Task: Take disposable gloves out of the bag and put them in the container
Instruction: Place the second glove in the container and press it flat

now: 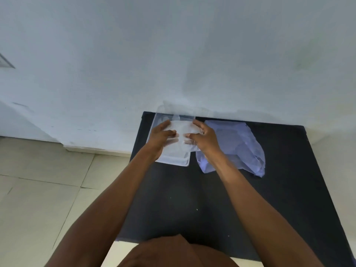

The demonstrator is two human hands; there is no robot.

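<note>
A clear rectangular plastic container (181, 160) lies at the far left of the black table (192, 199), against the wall. Thin translucent disposable gloves (181, 135) rest inside it. My left hand (160, 137) grips the left side of the gloves, fingers spread over them. My right hand (203, 137) pinches their right side over the container's right edge. A crumpled pale blue plastic bag (240, 147) sits just right of the container, partly under my right wrist.
A white wall rises directly behind the table. Beige floor tiles (48, 180) lie to the left of the table. My knee shows at the bottom edge, near the table's front.
</note>
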